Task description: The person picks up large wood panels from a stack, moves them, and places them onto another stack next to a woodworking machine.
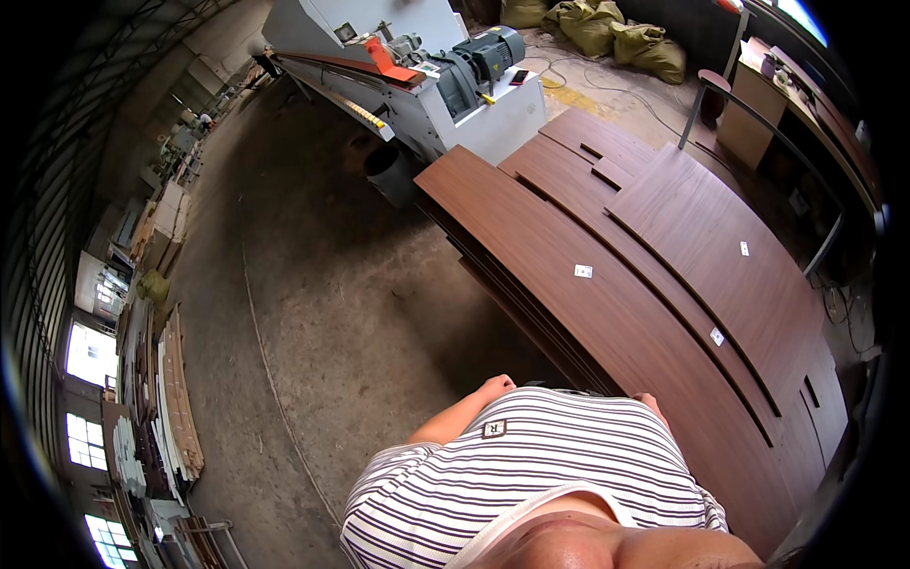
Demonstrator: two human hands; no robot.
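Observation:
My left hand [496, 386] is in front of my striped shirt, over the floor gap beside a stack of boards. Its fingers look curled in; whatever they hold, if anything, is hidden. My right hand [648, 402] shows only in part past the shirt's right side, close to the stack, its fingers hidden. The nearest brown wood-grain board [531, 248] lies flat on the stack and carries a small white label [583, 271]. Farther right, another brown board [730, 256] lies on top with its own label [744, 248].
Beyond the stack stands a grey-white machine [502, 128] with a dark motor [495, 54]. A dark bin [390, 174] is beside it. A metal rail [773, 135] and a desk [752, 106] stand at the right. Sacks [649, 52] lie far back; leaning panels [177, 398] line the left.

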